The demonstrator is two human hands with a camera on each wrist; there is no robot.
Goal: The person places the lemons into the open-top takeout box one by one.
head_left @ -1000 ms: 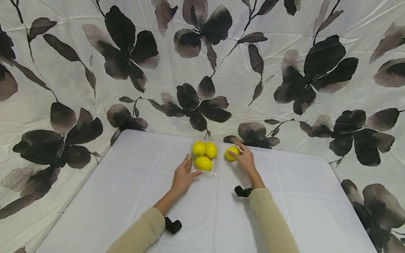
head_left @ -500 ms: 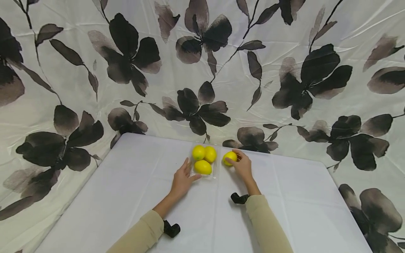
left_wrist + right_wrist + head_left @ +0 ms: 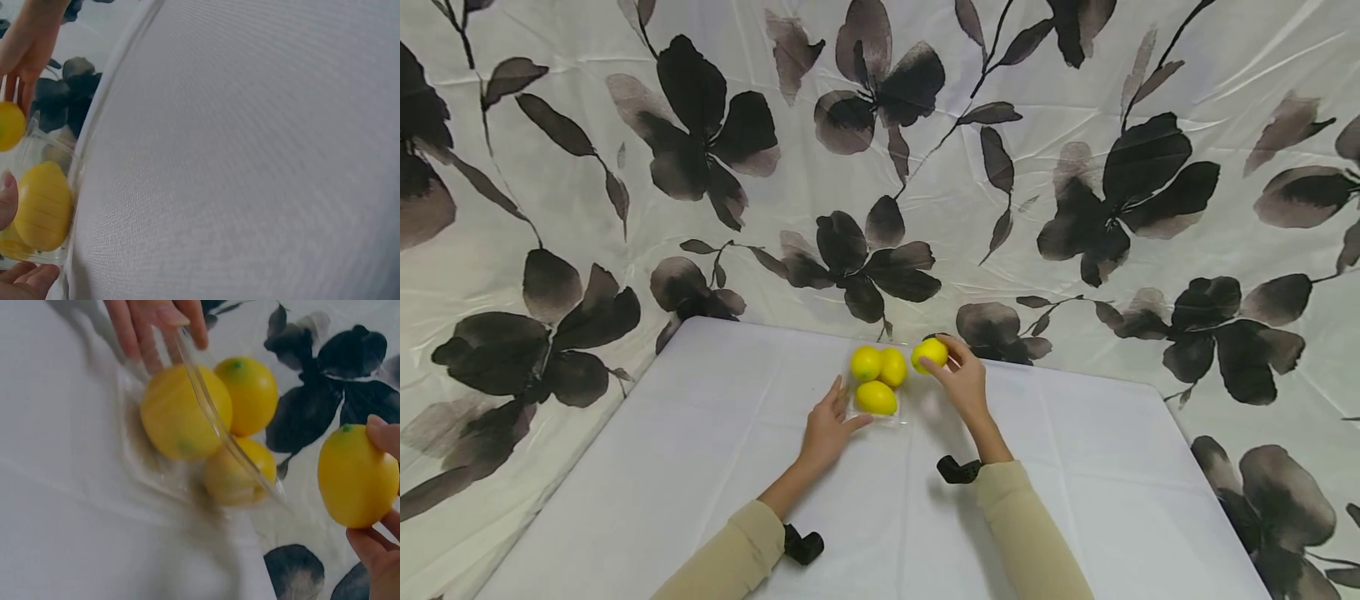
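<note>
In the head view my right hand [image 3: 964, 385] pinches a yellow lemon [image 3: 930, 355] between thumb and fingers, raised beside the clear plastic container [image 3: 203, 394]. The right wrist view shows this lemon's green tip [image 3: 347, 428]. Three other lemons lie in the container, the front one [image 3: 876, 398] on its side and two behind it. My left hand [image 3: 825, 432] lies along the container's left side, fingers fairly straight and thumb near its front corner. In the left wrist view a lemon [image 3: 44, 206] shows through the clear wall, between my left thumb and fingertips.
A white cloth covers the table [image 3: 700, 467]. Close behind its back edge hangs a white sheet [image 3: 970, 208] printed with dark flowers. A black wrist device [image 3: 805, 546] sits on the left wrist, and another [image 3: 958, 471] on the right.
My right hand has lifted the lemon off the table and brought it left, towards the container. My left hand stays at the container's side. The head view has shifted slightly.
</note>
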